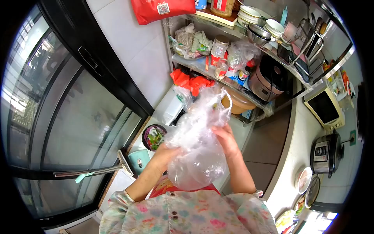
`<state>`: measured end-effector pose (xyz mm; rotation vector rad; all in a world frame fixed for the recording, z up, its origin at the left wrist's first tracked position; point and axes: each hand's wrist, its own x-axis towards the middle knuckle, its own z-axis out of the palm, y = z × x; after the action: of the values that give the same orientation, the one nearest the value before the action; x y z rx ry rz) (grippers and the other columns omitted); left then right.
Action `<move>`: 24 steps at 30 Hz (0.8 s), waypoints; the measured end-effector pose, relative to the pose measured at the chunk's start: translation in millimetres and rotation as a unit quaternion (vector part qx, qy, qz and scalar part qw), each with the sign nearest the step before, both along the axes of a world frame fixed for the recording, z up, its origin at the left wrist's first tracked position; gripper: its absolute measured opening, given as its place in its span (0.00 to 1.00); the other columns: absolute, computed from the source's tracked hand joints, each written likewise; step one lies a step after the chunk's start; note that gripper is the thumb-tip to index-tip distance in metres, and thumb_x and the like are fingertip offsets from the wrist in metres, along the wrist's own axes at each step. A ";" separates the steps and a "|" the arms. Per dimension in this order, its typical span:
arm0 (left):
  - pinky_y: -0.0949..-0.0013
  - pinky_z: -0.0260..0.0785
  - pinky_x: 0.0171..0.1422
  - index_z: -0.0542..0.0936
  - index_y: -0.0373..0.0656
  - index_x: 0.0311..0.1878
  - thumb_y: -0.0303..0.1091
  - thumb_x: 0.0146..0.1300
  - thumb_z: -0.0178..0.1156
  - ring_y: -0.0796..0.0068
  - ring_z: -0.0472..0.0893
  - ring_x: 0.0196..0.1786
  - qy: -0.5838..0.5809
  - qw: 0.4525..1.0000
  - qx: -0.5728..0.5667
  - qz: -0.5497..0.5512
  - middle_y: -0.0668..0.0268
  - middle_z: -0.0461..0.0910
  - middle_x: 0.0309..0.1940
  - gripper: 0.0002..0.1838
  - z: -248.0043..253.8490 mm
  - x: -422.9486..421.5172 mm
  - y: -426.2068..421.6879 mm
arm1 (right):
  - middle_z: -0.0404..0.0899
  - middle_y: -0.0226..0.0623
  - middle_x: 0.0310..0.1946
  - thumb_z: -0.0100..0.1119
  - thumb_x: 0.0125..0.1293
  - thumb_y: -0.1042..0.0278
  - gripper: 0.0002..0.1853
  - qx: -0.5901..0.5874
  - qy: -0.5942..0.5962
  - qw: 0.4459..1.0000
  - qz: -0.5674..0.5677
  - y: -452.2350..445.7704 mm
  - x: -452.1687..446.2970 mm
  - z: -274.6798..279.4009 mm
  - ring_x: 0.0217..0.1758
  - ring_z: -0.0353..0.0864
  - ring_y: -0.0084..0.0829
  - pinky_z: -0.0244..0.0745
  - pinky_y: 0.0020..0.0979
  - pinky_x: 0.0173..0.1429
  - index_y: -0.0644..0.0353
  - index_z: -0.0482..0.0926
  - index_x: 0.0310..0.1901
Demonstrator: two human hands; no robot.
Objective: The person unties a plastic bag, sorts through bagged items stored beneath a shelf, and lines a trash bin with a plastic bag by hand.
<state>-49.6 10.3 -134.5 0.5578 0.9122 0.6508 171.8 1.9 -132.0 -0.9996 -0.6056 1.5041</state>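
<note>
Gripping a crinkled, see-through plastic bag (196, 156), puffed round below, between left hand (170, 155) and right hand (223, 135), with a glossy red packet (146, 11), QR-coded, beyond both.

The head camera looks ahead and down, near both hands (223, 135) mid-frame; the dark corners seem cut off.

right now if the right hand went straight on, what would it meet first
The clear plastic bag: the right hand points into it and seems to touch its side, though depth is unclear.
</note>
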 end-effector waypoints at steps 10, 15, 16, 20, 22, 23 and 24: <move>0.71 0.68 0.51 0.69 0.37 0.56 0.29 0.57 0.56 0.70 0.77 0.47 0.169 0.966 0.156 -0.116 0.62 0.77 0.45 0.22 -13.3 24.9 -39.2 | 0.74 0.43 0.50 0.65 0.51 0.67 0.32 -0.045 0.074 0.995 0.043 -29.7 -56.8 -43.2 0.48 0.76 0.34 0.73 0.35 0.52 0.66 0.65 0.58; 0.67 0.63 0.60 0.65 0.39 0.61 0.29 0.58 0.56 0.70 0.72 0.56 0.167 0.912 0.361 -0.100 0.56 0.72 0.54 0.26 -38.0 18.4 -30.1 | 0.76 0.38 0.39 0.59 0.58 0.72 0.16 -0.055 0.097 0.984 -0.135 -19.6 -57.3 -21.8 0.37 0.79 0.30 0.78 0.31 0.41 0.65 0.72 0.47; 0.68 0.62 0.62 0.65 0.39 0.61 0.30 0.59 0.56 0.70 0.71 0.58 0.123 0.931 0.336 -0.065 0.56 0.71 0.56 0.26 -39.5 14.8 -28.5 | 0.75 0.38 0.38 0.57 0.60 0.69 0.15 -0.054 0.061 0.976 -0.202 -19.1 -59.5 -15.7 0.39 0.78 0.29 0.78 0.32 0.42 0.65 0.71 0.47; 0.63 0.58 0.66 0.63 0.40 0.63 0.38 0.66 0.50 0.68 0.65 0.63 0.138 0.960 0.236 0.058 0.60 0.68 0.58 0.24 -25.7 -19.6 -25.1 | 0.75 0.39 0.43 0.54 0.59 0.75 0.17 0.016 -0.057 0.952 -0.301 -7.6 -30.2 -28.2 0.43 0.76 0.33 0.76 0.37 0.45 0.62 0.69 0.51; 0.62 0.57 0.66 0.63 0.43 0.63 0.46 0.66 0.48 0.67 0.65 0.63 -0.002 0.994 0.059 -0.097 0.59 0.67 0.60 0.26 -18.4 -28.5 -36.7 | 0.72 0.37 0.43 0.60 0.57 0.68 0.19 0.126 -0.207 0.943 -0.227 -15.3 -18.6 -113.1 0.44 0.75 0.34 0.75 0.37 0.49 0.63 0.68 0.50; 0.61 0.57 0.66 0.64 0.44 0.63 0.50 0.67 0.47 0.66 0.65 0.63 -0.074 0.982 -0.033 -0.168 0.59 0.66 0.60 0.27 -15.8 -30.5 -42.0 | 0.72 0.37 0.43 0.60 0.57 0.68 0.20 0.143 -0.207 0.946 -0.204 -18.5 -25.5 -124.3 0.45 0.75 0.34 0.74 0.37 0.50 0.63 0.68 0.50; 0.59 0.58 0.65 0.64 0.44 0.63 0.53 0.66 0.44 0.66 0.65 0.63 -0.113 0.973 -0.102 -0.171 0.58 0.66 0.60 0.28 -21.3 -24.6 -43.6 | 0.72 0.37 0.43 0.60 0.57 0.68 0.20 0.143 -0.167 0.959 -0.179 -24.1 -41.8 -116.6 0.45 0.74 0.34 0.73 0.37 0.50 0.63 0.68 0.50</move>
<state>-74.2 -33.3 -155.7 0.4318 0.6381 0.2960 130.1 -22.2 -248.6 -1.0761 -0.8061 0.9065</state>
